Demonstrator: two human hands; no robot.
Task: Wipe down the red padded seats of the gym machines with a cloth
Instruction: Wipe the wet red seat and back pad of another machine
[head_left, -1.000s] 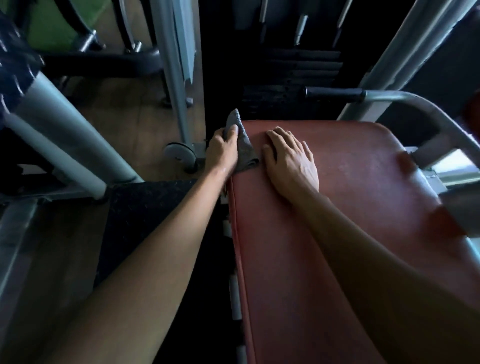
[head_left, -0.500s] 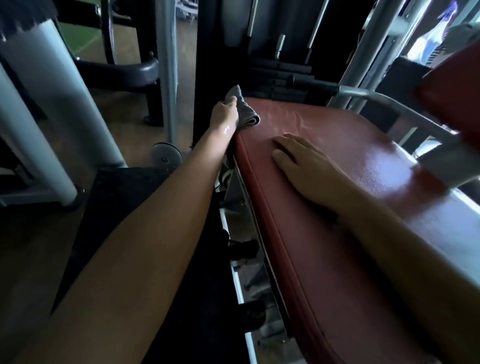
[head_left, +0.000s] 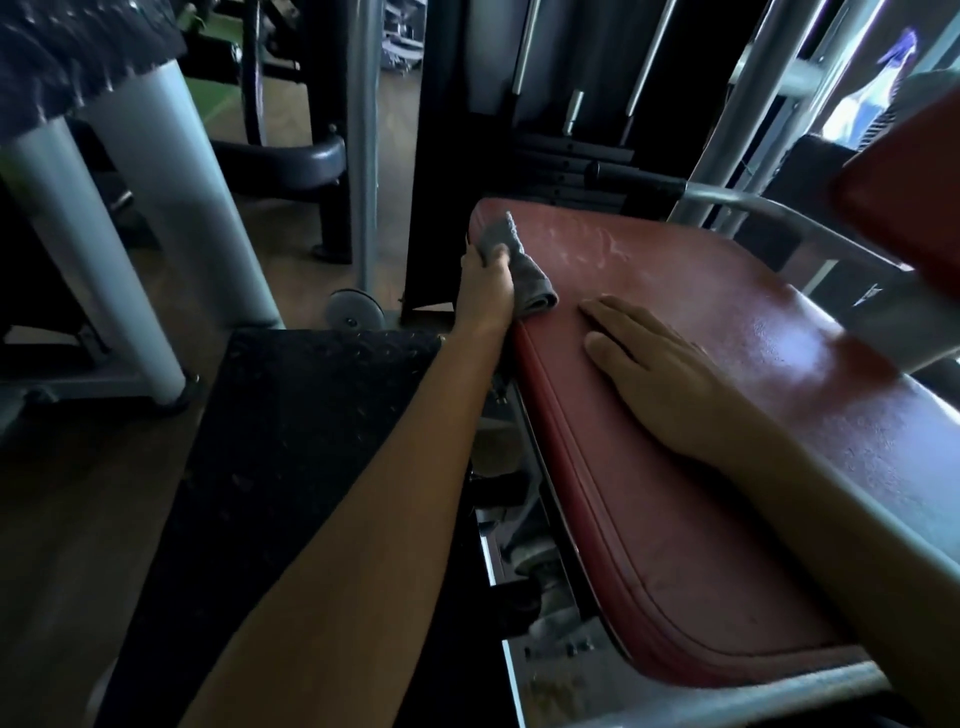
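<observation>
Red padded seat (head_left: 675, 545) filled the lower right of the view, and its near end sat over a pale metal frame rail (head_left: 701, 696). Left of the seat's near half, a black textured mat (head_left: 291, 441) lay on the wooden floor. Both bare forearms reached out along the seat, the left one past its left edge and the right one over its top.

On the middle of the seat the right hand (head_left: 660, 374) lay flat, palm down, with fingers straight and together and grasping nothing. Further along, at the seat's far left edge, the left hand (head_left: 485, 291) clutched a grey cloth (head_left: 524, 270). The cloth was bunched, and its folded end lay on the red surface just beside the right fingertips. Pale smeared streaks (head_left: 597, 244) marked the seat's far end past the cloth.

Behind the seat's far end stood a dark weight stack (head_left: 571, 161) with upright guide rods. A grey curved bar (head_left: 779, 218) ran along the seat's far right side, and a second red pad (head_left: 909, 197) rose above that side. Far left of the seat, pale grey machine legs (head_left: 171, 208) slanted down to the floor.
</observation>
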